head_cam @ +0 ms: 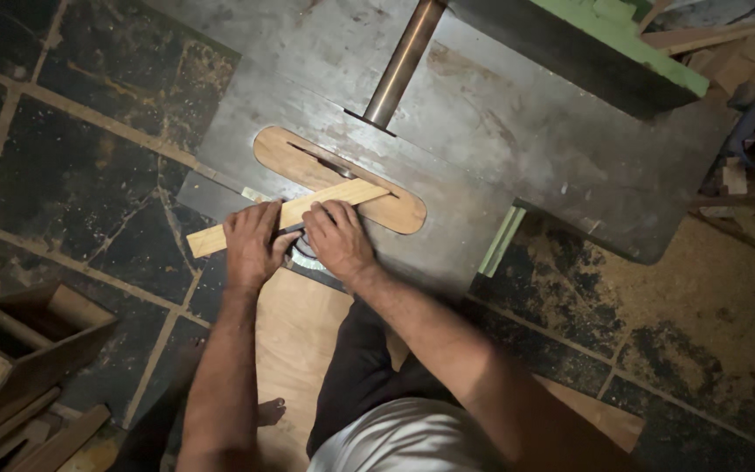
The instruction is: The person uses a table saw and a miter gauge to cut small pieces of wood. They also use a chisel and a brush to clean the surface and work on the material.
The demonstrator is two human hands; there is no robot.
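Pale wood, a thin strip (294, 212) lies slantwise across the oval wooden insert (395, 214) of the grey metal bench (500, 149). The left hand (251, 245) presses the strip's lower end, fingers together and flat on it. The right hand (335, 238) sits just beside, fingers curled on the strip's near edge. A metal rod (402, 63) rises beyond the insert.

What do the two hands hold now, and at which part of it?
Both the left hand and the right hand press on a wooden strip, near its middle, on the metal saw table.
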